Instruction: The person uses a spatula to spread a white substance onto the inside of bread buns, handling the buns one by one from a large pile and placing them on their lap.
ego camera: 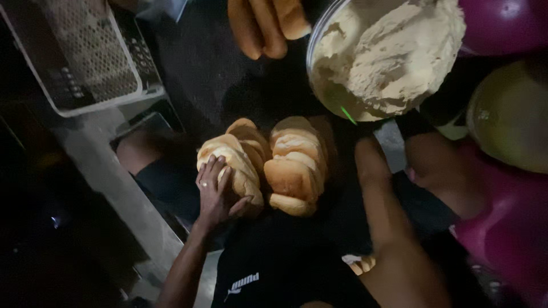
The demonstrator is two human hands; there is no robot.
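Near the centre of the dark work surface, two rows of golden-brown split bread buns lie side by side, touching one another. Left hand, fingers spread and open, rests flat on the left row of buns, the thumb pressed against its lower end. Right forearm extends upward beside the right row; the right hand itself is lost in shadow near the bowl, so whether it is open or closed cannot be told. Above right of the buns stands a round clear bowl filled with pale beige paste. More buns lie at the top edge, just beside the bowl. A white perforated plastic basket occupies the upper left. Magenta rounded vessels and a yellowish round container fill the right side
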